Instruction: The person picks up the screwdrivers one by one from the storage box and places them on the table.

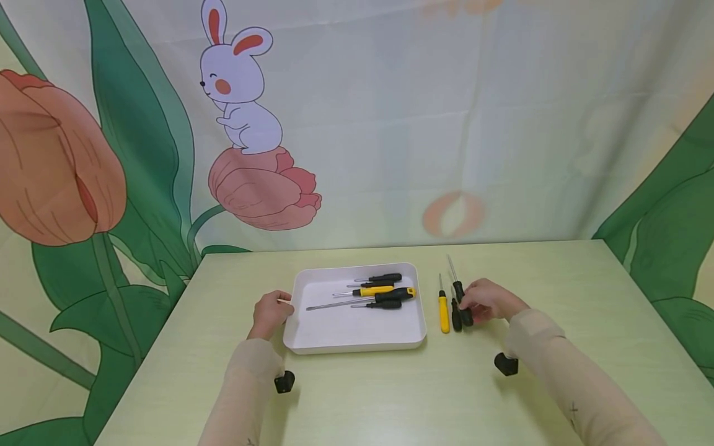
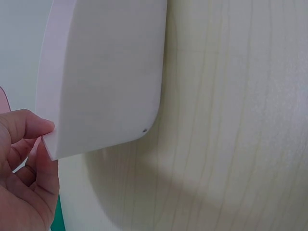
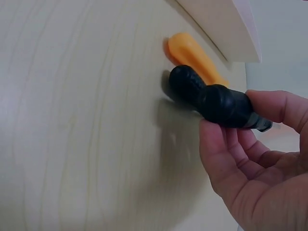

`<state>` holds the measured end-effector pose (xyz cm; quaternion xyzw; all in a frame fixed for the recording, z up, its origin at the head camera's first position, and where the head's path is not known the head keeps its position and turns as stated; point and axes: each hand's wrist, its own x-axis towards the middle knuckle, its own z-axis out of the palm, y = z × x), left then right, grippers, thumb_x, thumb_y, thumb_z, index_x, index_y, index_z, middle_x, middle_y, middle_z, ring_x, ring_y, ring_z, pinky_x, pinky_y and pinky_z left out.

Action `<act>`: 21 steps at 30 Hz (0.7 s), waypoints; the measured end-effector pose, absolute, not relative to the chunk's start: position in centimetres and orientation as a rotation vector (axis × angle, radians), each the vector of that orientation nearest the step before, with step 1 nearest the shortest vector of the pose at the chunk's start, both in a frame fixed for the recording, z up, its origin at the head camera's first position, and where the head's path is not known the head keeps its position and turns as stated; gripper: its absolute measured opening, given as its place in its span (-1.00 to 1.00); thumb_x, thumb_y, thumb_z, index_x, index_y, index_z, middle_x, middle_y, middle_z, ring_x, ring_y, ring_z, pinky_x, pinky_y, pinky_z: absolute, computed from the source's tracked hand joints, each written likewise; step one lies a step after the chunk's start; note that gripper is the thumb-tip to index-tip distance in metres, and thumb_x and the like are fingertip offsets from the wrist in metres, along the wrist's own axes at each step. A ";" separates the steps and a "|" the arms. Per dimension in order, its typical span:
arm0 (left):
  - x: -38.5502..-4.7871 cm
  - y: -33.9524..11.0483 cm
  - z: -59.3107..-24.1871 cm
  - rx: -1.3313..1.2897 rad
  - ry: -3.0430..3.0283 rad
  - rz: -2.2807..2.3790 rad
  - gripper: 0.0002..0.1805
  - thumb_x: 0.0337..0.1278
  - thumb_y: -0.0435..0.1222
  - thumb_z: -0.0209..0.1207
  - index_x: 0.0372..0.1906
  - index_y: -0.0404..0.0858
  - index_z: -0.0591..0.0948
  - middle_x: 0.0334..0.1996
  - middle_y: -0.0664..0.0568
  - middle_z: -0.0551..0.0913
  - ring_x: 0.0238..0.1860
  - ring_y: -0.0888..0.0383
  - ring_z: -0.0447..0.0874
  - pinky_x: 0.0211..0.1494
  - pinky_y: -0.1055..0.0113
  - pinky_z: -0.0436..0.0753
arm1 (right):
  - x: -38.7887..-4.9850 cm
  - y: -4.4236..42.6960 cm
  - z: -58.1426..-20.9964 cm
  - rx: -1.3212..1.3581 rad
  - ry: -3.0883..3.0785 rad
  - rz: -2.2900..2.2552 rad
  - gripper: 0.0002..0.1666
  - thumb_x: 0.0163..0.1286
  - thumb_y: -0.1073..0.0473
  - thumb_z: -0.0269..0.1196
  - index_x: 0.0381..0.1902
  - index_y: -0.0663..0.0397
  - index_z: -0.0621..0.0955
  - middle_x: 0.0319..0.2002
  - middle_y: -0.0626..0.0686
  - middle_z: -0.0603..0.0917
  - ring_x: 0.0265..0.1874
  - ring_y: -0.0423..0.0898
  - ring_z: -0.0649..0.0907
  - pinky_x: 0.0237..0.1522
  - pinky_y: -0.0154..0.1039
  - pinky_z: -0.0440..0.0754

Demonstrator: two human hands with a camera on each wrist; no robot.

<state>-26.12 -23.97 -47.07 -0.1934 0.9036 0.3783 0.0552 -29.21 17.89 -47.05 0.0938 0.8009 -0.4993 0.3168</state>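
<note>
My left hand [image 1: 270, 314] pinches the left rim of a white tray [image 1: 346, 334]; in the left wrist view, thumb and fingers grip the tray's edge [image 2: 110, 86]. Several screwdrivers with black or yellow-and-black handles lie in the tray, among them a long one [image 1: 397, 295]. Right of the tray, my right hand [image 1: 486, 300] holds a screwdriver by its black handle [image 3: 226, 106], its shaft pointing away from me. Beside it are a smaller black-handled screwdriver [image 1: 456, 317] and a yellow-handled screwdriver [image 1: 444, 313], both on the table.
The pale wood-grain table [image 1: 379, 396] extends around the tray. Behind its far edge hangs a curtain [image 1: 390, 124] printed with a rabbit and tulips. A black wrist camera [image 1: 284, 381] sits under the left wrist, another [image 1: 506, 364] under the right.
</note>
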 end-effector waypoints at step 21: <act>-26.5 -24.2 -47.7 -0.609 2.735 1.132 -0.68 -0.02 -0.36 0.06 -0.07 -0.29 0.49 -0.23 -0.15 0.57 -0.37 0.10 0.52 -0.41 0.42 0.46 | -28.8 17.8 -48.7 0.339 2.282 -1.222 -0.59 -0.09 0.33 0.24 -0.28 0.37 0.35 -0.55 0.12 0.48 -0.67 -0.08 0.52 -0.57 -0.24 0.57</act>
